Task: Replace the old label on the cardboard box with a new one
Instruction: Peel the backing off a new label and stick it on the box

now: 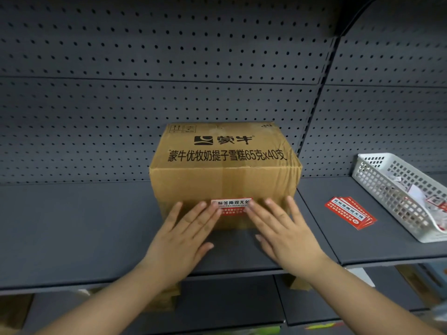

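A brown cardboard box point(225, 170) with black printed writing stands on the grey shelf point(84, 226). A red and white label point(231, 207) is stuck low on its front face. My left hand point(183, 235) lies flat with fingers spread, its fingertips on the label's left end. My right hand point(283, 230) lies flat the same way, its fingertips on the label's right end. Neither hand holds anything. The lower part of the label is partly covered by my fingers.
A small stack of red labels point(350, 212) lies on the shelf to the right of the box. A white perforated plastic basket point(396, 187) with paper scraps stands at the far right. Grey pegboard point(169, 68) forms the back wall. Cardboard shows on the shelf below.
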